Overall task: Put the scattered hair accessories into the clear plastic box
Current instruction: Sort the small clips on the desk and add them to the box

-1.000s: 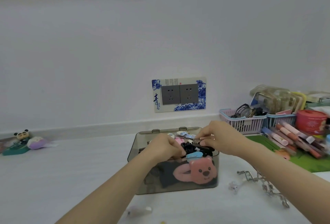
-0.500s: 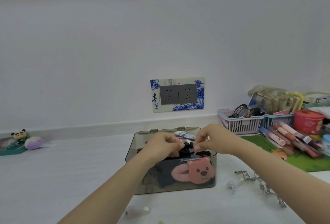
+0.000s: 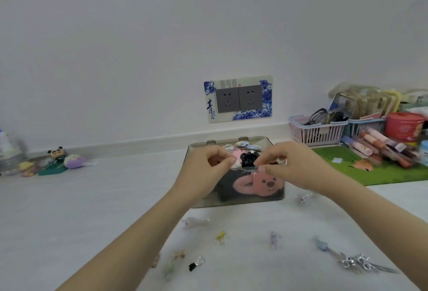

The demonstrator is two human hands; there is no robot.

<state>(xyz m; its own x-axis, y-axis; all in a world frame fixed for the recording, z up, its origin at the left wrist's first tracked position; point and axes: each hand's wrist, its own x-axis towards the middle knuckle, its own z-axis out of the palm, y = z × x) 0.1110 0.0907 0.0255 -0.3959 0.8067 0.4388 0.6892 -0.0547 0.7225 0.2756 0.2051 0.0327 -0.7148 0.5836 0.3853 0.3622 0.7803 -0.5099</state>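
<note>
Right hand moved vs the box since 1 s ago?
No clear shift. The right hand stays at the clear box's front rim; the camera tilted down.

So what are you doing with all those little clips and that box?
A person is tidying hair accessories into the clear plastic box. Both hands are over its open top: the left hand and the right hand have fingertips pinched near a black claw clip among the things inside. Whether either hand actually holds something is hard to tell. Several small clips, like a yellow one and a silver bow clip, lie on the white table waiting.
</note>
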